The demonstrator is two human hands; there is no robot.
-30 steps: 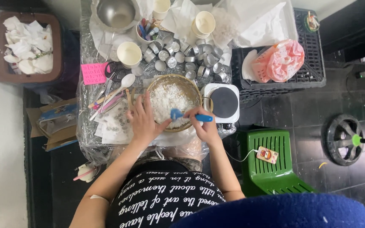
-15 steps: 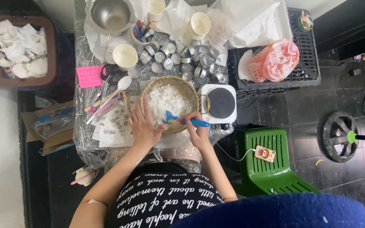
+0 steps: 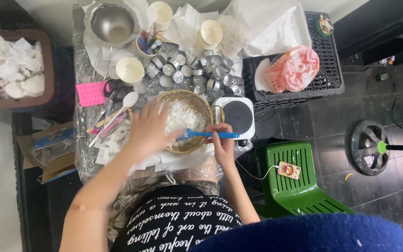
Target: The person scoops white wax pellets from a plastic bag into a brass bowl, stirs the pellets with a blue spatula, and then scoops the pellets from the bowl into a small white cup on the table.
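Head view, only view avail.

Setup: gold-rimmed bowl [image 3: 185, 122] sits mid-table, w/ white flaky solid [image 3: 181, 116] heaped inside, looks like wax flakes, can't confirm. Just R of the bowl, touching or nearly so: small white hotplate [image 3: 237, 114] w/ black round top. Behind bowl: cluster of small metal cups [image 3: 190, 70], two paper cups, steel mixing bowl [image 3: 113, 22] at far L corner. White spoon [image 3: 128, 100] and mixed sticks lie L of the bowl. Green plastic stool [image 3: 299, 182] beside the person on R, small device on it w/ cable.

R hand [image 3: 222, 142]: fingers closed round the handle end of a blue spatula [image 3: 206, 135]; blade end lies over the near rim, in the flakes. Wrist at bowl's near-R edge, forearm running back to body, elbow tucked.

L hand [image 3: 148, 128]: motion-blurred, at bowl's L rim, partly over it. Fingers look loosely spread; whether it grips the rim – can't tell. Forearm comes in steep from lower L.

Judgement, step in hand = working the flakes w/ the spatula. To do well: steady bowl at rim w/ L hand, keep blade low and sweep along the wall so flakes don't jump the rim; short strokes, since heap sits high. Keep R wrist off the hotplate side.
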